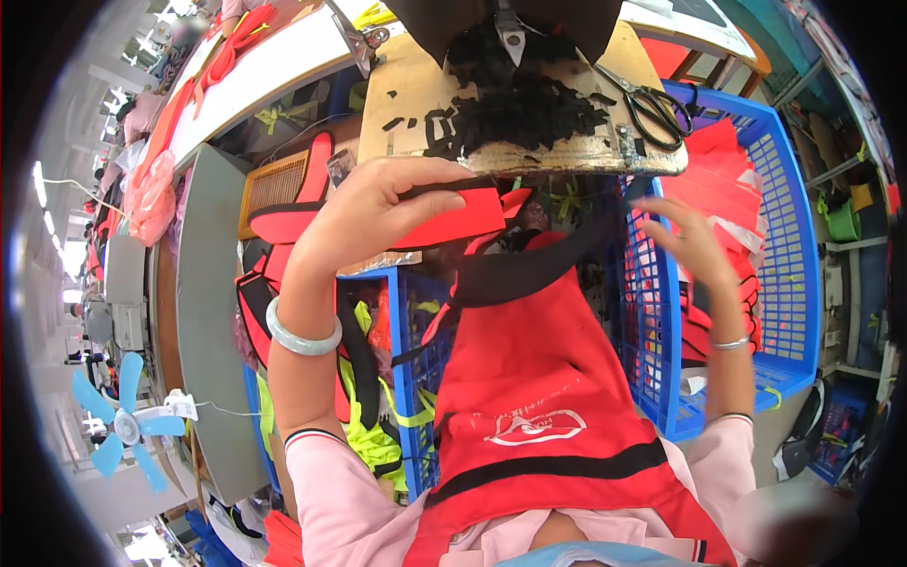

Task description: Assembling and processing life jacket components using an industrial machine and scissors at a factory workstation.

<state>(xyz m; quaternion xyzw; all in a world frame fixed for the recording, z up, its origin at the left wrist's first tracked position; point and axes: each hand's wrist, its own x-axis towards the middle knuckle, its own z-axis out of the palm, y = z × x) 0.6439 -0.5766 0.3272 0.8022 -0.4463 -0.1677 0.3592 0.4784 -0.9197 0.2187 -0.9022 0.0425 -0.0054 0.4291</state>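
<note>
Just off the front edge of a worn wooden worktop (406,85), my left hand (383,203) is closed on a red fabric strip with black edging (458,219), pinched between thumb and fingers. My right hand (694,248) hangs with fingers apart and nothing in it, at the near side of a blue plastic basket (798,246). Red fabric pieces (713,165) lie stacked in that basket. Above the worktop is a dark machine head with a metal tip (510,40). Black scraps (529,118) are heaped under it, and black-handled scissors (657,115) lie to their right.
My red apron (539,378) fills the lower middle. A second blue basket (401,283) with yellow-green cloth (368,435) stands left of it. Farther left are a grey panel (222,321) and a blue-bladed fan (126,427). A white table (283,61) runs along the far left.
</note>
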